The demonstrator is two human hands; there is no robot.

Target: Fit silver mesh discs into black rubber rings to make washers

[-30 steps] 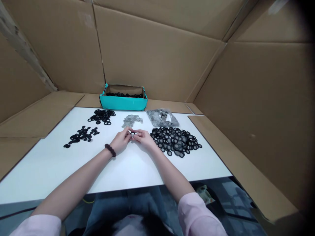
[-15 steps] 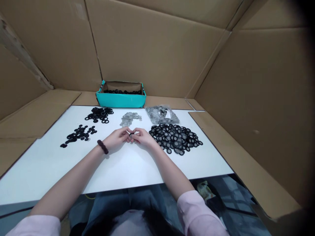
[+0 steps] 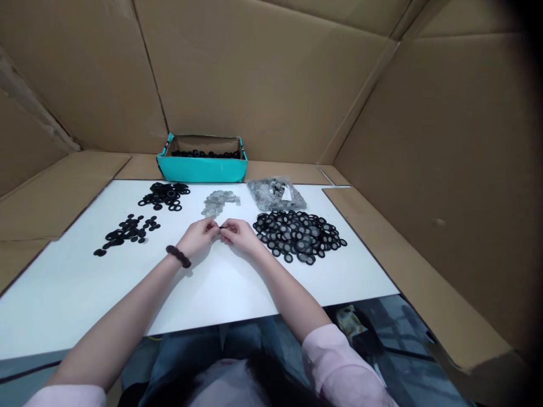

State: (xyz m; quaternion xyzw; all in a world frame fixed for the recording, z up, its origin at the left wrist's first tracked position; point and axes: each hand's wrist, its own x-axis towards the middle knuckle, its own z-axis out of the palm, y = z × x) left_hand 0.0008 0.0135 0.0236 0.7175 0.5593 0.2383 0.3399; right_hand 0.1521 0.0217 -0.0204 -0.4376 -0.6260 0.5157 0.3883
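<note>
My left hand (image 3: 197, 236) and my right hand (image 3: 238, 233) meet fingertip to fingertip over the middle of the white table (image 3: 212, 294). Between them they pinch a small black ring (image 3: 222, 227), seen edge-on. A dark bead bracelet (image 3: 178, 255) circles my left wrist. Just behind the hands lies a small heap of grey mesh discs (image 3: 219, 201). To the right of my right hand spreads a big pile of black rings with mesh centres (image 3: 299, 236).
Two loose groups of black rings (image 3: 163, 195) (image 3: 125, 230) lie at the left of the table. A clear bag of grey discs (image 3: 275, 195) sits behind the big pile. A teal box (image 3: 201, 167) holding black rings stands at the back. Cardboard walls (image 3: 424, 141) enclose the table.
Both hands have stayed together at the table's middle. The small ring between the fingertips has turned from face-on to edge-on. The camera has tilted slightly.
</note>
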